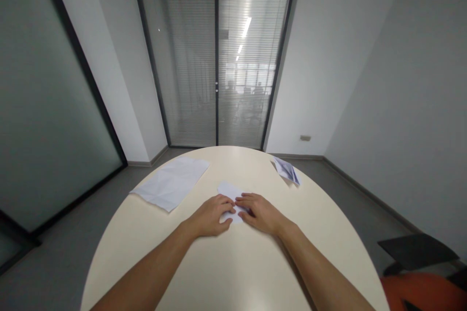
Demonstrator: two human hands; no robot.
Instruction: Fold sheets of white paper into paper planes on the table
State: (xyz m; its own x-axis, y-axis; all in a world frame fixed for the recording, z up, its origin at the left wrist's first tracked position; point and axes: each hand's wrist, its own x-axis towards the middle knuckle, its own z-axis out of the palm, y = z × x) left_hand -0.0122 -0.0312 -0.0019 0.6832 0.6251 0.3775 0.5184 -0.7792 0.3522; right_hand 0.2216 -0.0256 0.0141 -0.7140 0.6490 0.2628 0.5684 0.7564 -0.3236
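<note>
Now I am pressing my left hand (211, 215) and right hand (260, 214), fingers flat and together, onto the folded paper (230, 193), which is poking out toward the frame's top.

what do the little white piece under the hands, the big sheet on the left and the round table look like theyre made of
Small folded piece under the left hand and right hand: thin white paper, matte, with sharp fold edges. Large sheet: the same kind of paper, showing crease lines across it. Round table: smooth cream top with a soft sheen, probably laminate or painted board; the picture leaves that open.
</note>
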